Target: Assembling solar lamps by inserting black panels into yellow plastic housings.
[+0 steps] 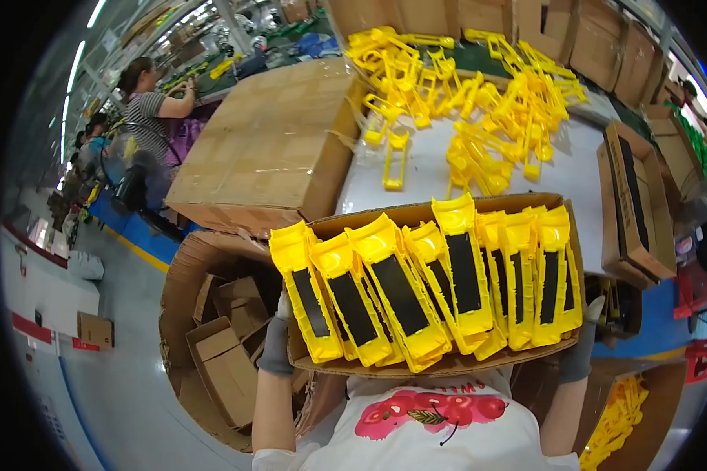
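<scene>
A shallow cardboard box (404,214) is held up in front of my chest, one hand at each end. My left hand (276,342), in a grey glove with pale fingertips, grips its left end. My right hand (579,355), gloved the same way, grips the right end. Most fingers of both hands are hidden by the box and its contents. Inside stand several yellow plastic frames (465,271), packed side by side and leaning at different angles. Black strips run down their faces, and some tops stick up above the rim.
Beyond the box, loose yellow frames (491,153) are heaped on a white tabletop (585,169). A large closed carton (267,141) stands left of it, above an open carton of smaller boxes (228,369). More yellow parts (616,416) fill a carton lower right. A co-worker (149,110) sits far left.
</scene>
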`<state>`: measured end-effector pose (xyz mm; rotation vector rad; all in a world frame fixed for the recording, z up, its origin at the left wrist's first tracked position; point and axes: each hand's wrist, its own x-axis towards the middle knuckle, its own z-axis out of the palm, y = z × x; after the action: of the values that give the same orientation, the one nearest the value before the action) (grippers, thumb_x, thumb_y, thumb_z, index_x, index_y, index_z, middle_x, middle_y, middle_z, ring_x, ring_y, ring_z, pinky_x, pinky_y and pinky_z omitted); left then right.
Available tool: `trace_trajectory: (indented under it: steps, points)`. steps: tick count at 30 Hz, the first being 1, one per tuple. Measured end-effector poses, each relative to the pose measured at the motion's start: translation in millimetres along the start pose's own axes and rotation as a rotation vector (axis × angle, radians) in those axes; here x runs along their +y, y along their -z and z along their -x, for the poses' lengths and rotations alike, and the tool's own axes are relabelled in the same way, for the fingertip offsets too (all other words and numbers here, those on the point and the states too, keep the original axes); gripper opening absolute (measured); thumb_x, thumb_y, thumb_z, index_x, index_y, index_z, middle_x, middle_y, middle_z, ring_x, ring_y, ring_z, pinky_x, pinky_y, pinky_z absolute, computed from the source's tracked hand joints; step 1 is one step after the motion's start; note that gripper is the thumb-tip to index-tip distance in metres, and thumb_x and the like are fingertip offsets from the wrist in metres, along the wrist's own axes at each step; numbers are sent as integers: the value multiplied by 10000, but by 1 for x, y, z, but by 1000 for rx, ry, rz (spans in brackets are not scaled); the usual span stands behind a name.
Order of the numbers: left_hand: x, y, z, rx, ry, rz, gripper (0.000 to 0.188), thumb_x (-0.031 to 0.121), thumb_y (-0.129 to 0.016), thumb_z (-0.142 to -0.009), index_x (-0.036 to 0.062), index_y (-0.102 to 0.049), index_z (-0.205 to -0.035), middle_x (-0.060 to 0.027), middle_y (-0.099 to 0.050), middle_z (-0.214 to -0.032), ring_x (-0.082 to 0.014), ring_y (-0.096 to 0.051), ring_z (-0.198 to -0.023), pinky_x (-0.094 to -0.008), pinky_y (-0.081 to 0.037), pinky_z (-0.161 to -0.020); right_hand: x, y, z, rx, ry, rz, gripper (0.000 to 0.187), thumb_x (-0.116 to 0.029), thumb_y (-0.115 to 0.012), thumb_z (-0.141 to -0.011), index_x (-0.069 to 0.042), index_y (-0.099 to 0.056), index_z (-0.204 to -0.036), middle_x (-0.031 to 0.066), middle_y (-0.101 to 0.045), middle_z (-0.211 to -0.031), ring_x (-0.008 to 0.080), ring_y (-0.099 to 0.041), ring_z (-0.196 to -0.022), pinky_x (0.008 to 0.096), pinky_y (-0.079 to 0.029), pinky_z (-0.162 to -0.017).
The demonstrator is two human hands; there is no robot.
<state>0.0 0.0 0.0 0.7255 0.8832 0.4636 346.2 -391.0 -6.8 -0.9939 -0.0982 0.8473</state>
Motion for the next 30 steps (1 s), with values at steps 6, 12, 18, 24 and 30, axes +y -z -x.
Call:
trace_trajectory:
  steps: [6, 12, 18, 24, 30]
  points:
    - [10, -14, 13, -11, -264, 254, 461, 383, -531, -952, 73, -513, -1293, -79, -616, -1190, -217, -619, -1023, -359, -524, -889, -10, -94, -91, -24, 131, 39, 600, -505, -362, -984, -7, -493, -1291, 111, -603, -1210, 207, -610, -1066, 349, -521, -897]
    - [-47, -10, 6, -33, -625, 269, 544, 337, -475, -951, 79, -360, -1416, -100, -460, -1387, -258, -477, -1240, -402, -397, -1050, 80, -67, -270, -103, 138, 301, 663, -558, -303, -982, -16, -520, -1295, 57, -592, -1237, 168, -559, -1116, 295, -413, -1001]
    - [-63, 10, -33, 78, -734, 367, 484, 359, -463, -978, 61, -431, -1358, -93, -499, -1345, -244, -506, -1200, -371, -412, -1032, 118, -167, -342, -364, 194, 481, 711, -603, -294, -965, -16, -519, -1298, 71, -559, -1258, 163, -479, -1163, 295, -348, -1012]
    - [-82, 56, -102, 176, -840, 491, 507, 389, -464, -970, 56, -446, -1352, -85, -514, -1336, -241, -531, -1171, -366, -447, -998, 174, -206, -409, -484, 298, 661, 707, -530, -256, -990, -1, -266, -1459, 105, -293, -1507, 186, -243, -1398, 259, -154, -1139]
    - [-80, 46, -175, 136, -976, 618, 546, 402, -477, -967, 63, -401, -1389, -92, -478, -1374, -248, -507, -1207, -368, -427, -1013, 230, -190, -419, -496, 723, 1031, 528, -348, -427, -978, -35, -390, -1401, 234, -422, -1395, 342, -390, -1314, 380, -321, -1077]
